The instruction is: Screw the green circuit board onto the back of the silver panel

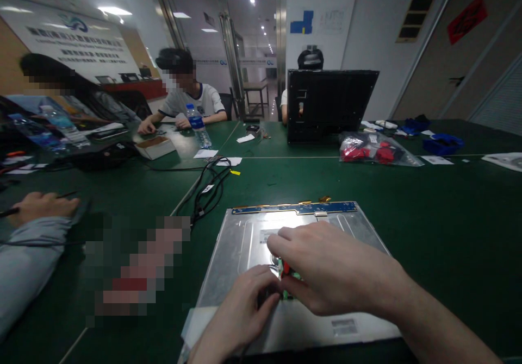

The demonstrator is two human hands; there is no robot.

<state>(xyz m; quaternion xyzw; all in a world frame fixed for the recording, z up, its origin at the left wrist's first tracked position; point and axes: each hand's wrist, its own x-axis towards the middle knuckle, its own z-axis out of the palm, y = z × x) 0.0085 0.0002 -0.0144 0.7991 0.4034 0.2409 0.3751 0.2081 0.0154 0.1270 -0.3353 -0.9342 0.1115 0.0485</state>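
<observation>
On the metal panel (244, 239), both hands (244, 304) (326, 269) grip a small green part (287, 285); bare table (428, 228) rightward.

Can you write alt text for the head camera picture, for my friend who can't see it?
Two bare hands, the left hand and right hand, meet over a small green and red part on a silver metal panel lying flat on a green table. Other people sit farther along the table, near a water bottle and black cables.
</observation>
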